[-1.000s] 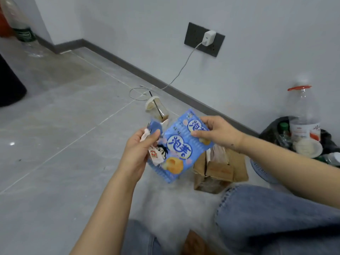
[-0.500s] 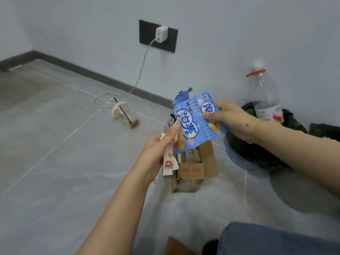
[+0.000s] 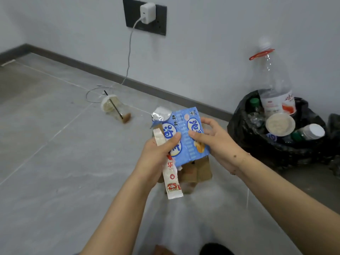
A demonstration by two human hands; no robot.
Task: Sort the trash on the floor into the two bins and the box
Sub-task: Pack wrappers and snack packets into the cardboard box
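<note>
Head view, landmark: cardboard box point(image 3: 197, 172) on the floor.
Left hand point(image 3: 157, 157): above the box, gripping the blue wrapper point(image 3: 185, 137) and a white sachet point(image 3: 170, 173).
Right hand point(image 3: 215, 142): pinching the wrapper's right side.
Black-bagged bin point(image 3: 279, 144): right of the box, bottles inside.
Plastic cup point(image 3: 116, 109): lying beyond the box, left.
</note>
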